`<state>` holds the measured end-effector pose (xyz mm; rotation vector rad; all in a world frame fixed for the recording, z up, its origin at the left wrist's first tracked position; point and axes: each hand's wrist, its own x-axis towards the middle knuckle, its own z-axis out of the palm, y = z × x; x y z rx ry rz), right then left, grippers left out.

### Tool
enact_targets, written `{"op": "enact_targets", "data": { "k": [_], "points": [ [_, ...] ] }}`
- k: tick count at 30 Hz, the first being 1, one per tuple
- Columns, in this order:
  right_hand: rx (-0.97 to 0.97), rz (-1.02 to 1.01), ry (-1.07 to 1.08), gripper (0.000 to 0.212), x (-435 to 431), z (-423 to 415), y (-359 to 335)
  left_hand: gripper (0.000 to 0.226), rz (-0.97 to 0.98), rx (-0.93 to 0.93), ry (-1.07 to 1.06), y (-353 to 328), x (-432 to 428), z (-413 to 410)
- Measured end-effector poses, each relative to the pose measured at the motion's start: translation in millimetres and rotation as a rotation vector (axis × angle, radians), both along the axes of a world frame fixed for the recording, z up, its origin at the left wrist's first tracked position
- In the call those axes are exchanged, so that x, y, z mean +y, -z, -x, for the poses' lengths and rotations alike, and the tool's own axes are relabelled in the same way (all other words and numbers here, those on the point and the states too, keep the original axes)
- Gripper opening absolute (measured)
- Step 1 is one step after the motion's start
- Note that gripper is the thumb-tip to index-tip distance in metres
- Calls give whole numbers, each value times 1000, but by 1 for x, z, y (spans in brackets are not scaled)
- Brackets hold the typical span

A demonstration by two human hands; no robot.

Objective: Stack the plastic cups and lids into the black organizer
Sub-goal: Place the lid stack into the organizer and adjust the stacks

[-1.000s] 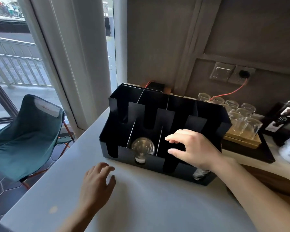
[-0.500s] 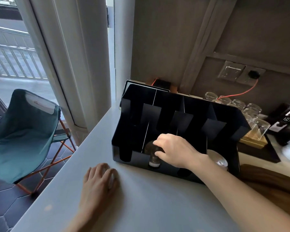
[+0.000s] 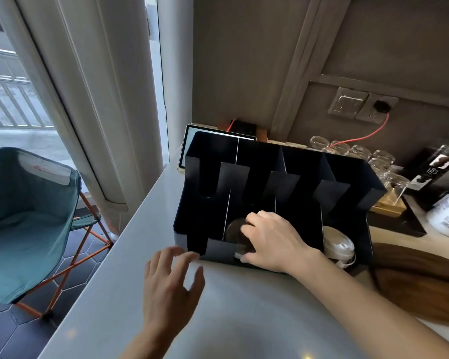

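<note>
One clear plastic cup lies in the second front slot of the black divided plastic organizer, and the right hand is clamped over it. Two slots to the right of that grip sits one stack of white plastic lids. Half a second ago the left hand lay flat; now its fingers are spread and lifted off the white countertop, just left of the grip. Seven or so drinking glasses stand behind the organizer.
</note>
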<state>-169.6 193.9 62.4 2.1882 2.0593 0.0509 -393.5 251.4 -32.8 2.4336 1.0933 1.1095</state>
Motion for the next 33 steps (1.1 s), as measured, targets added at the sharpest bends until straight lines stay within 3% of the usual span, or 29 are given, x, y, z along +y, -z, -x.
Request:
{"op": "enact_targets", "data": {
  "k": [2,10,16,19,25,28,33],
  "points": [
    [-28,-6,-11,50,1,1,2,31,-86,-2,45,-16,6,-16],
    [-92,-45,-7,41,5,1,13,45,-142,329,144,-13,33,-36],
    [-7,-110,-14,42,0,-1,12,44,-154,120,128,1,26,-11],
    [-10,-103,-11,44,-3,0,12,53,-64,86,16,18,24,13],
    [-49,-76,14,37,-1,3,11,69,231,402,-174,49,43,24],
    [-43,-75,38,32,0,1,13,64,215,549,-142,54,45,21],
    [-48,-58,41,28,-1,0,17,56,195,580,-141,52,46,23]
  ]
}}
